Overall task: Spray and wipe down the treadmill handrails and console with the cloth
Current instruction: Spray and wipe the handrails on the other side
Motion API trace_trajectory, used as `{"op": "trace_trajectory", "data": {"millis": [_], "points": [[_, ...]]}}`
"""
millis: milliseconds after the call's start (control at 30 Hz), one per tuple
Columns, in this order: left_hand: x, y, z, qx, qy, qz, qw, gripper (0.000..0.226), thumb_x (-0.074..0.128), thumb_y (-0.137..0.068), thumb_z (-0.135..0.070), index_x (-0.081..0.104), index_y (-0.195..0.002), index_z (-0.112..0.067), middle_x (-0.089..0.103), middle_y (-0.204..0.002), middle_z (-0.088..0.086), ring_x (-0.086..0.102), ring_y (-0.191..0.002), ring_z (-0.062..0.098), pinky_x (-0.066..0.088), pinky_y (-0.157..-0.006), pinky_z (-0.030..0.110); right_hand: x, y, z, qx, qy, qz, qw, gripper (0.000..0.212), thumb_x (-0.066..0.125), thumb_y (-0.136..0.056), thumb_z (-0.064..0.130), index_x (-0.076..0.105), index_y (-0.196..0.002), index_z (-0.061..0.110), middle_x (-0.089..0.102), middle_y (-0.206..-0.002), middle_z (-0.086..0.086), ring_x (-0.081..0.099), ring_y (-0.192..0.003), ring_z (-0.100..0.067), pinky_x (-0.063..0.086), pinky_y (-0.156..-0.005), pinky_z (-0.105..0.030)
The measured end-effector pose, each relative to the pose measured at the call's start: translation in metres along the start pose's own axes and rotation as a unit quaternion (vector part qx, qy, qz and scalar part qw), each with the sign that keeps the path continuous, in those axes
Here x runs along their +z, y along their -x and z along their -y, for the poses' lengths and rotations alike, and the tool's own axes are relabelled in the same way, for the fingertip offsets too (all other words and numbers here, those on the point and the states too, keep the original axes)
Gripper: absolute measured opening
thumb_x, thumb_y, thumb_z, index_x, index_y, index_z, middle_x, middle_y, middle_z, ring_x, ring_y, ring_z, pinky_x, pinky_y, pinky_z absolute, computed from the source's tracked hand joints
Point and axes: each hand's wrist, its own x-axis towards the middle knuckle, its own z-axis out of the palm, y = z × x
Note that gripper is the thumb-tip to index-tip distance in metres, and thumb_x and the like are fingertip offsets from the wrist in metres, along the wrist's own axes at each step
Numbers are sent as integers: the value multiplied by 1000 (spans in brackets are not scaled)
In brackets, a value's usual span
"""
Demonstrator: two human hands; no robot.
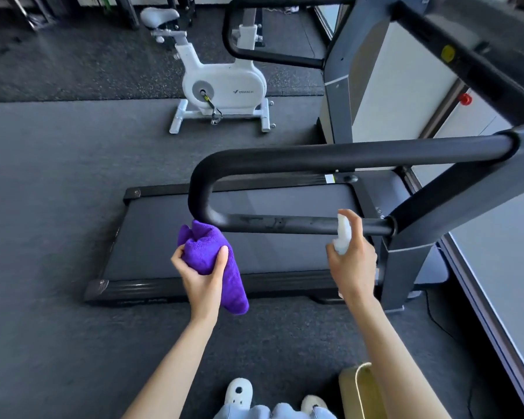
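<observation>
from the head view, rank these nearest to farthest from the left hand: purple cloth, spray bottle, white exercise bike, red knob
1. purple cloth, gripped in the left hand
2. spray bottle, held in the right hand, to the right
3. white exercise bike, across the floor ahead
4. red knob, far upper right

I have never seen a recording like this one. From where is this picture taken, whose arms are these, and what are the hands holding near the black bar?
The picture comes from a camera worn on a person's head, looking forward and down, so the two bare arms are that person's own. The left hand grips a bunched purple fluffy cloth just beneath the bend of the black looped treadmill handrail. The right hand holds a small white spray bottle right by the same bar. Below lies the dark treadmill belt. Behind, on the grey floor, stands a white exercise bike.
</observation>
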Motion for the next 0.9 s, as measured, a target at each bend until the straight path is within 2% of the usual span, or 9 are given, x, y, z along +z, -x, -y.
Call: {"op": "trace_trajectory", "data": {"millis": [133, 267, 367, 400, 467, 567, 667, 767, 900], "points": [[12, 25, 3, 8, -10, -26, 1000, 73, 73, -62, -54, 36, -120, -28, 47, -121, -26, 50, -103, -20, 37, -83, 2, -13, -15, -21, -4, -41, 3, 999, 61, 57, -77, -1, 43, -127, 32, 53, -67, -2, 50, -65, -30, 38, -62, -32], [18, 46, 6, 35, -54, -26, 998, 59, 76, -64, -47, 43, -113, -38, 52, -120, -27, 51, -108, -14, 37, -88, 5, -22, -22, -37, -55, -70, 9, 996, 65, 59, -79, -1, 37, -125, 38, 55, -72, 0, 50, -63, -28, 42, -61, -33], [23, 52, -1, 106, -139, -10, 985, 47, 82, -69, -34, 51, -103, -46, 56, -117, -10, 51, -108, -7, 37, -88, 6, -29, -24, -42, -85, -83, 34, 992, 65, 60, -81, 1, 34, -126, 40, 57, -79, 0, 52, -66, -28, 43, -62, -33], [27, 49, -6, 145, -177, 3, 974, 47, 84, -71, -25, 54, -103, -42, 54, -115, -5, 51, -105, -5, 38, -86, 9, -31, -25, -43, -94, -81, 38, 992, 65, 60, -81, 1, 34, -126, 40, 57, -80, 1, 51, -66, -28, 43, -61, -33], [40, 38, -21, 244, -269, 21, 932, 47, 82, -73, -19, 56, -109, -35, 50, -113, 2, 52, -101, 9, 43, -83, 22, -33, -27, -44, -106, -79, 47, 990, 66, 61, -80, 1, 34, -126, 41, 58, -85, 3, 52, -68, -27, 43, -62, -33], [61, 2, -40, 389, -403, 24, 828, 40, 77, -75, -29, 62, -113, -25, 53, -117, 14, 48, -104, 28, 43, -85, 39, -33, -30, -46, -116, -79, 56, 989, 67, 61, -80, 0, 35, -127, 39, 61, -91, 4, 53, -69, -25, 45, -62, -33], [71, -43, -31, 375, -526, 40, 762, 37, 65, -84, -43, 70, -109, -16, 55, -124, 18, 48, -116, 37, 41, -97, 48, -33, -32, -47, -117, -78, 61, 988, 66, 60, -80, 0, 36, -129, 38, 60, -91, 6, 52, -67, -24, 42, -60, -31], [81, -61, -13, 353, -576, 44, 736, 51, 44, -90, -56, 73, -99, -15, 61, -112, 17, 55, -103, 38, 41, -93, 48, -33, -33, -46, -114, -82, 64, 988, 67, 59, -79, -1, 36, -128, 38, 62, -92, 4, 48, -66, -21, 38, -61, -29], [114, -50, -5, 361, -569, 6, 739, 45, 46, -91, -57, 74, -94, -22, 63, -107, 12, 57, -94, 35, 41, -85, 46, -34, -35, -47, -94, -85, 60, 990, 68, 59, -79, -1, 35, -128, 41, 64, -98, 3, 50, -69, -22, 41, -62, -32]]}}
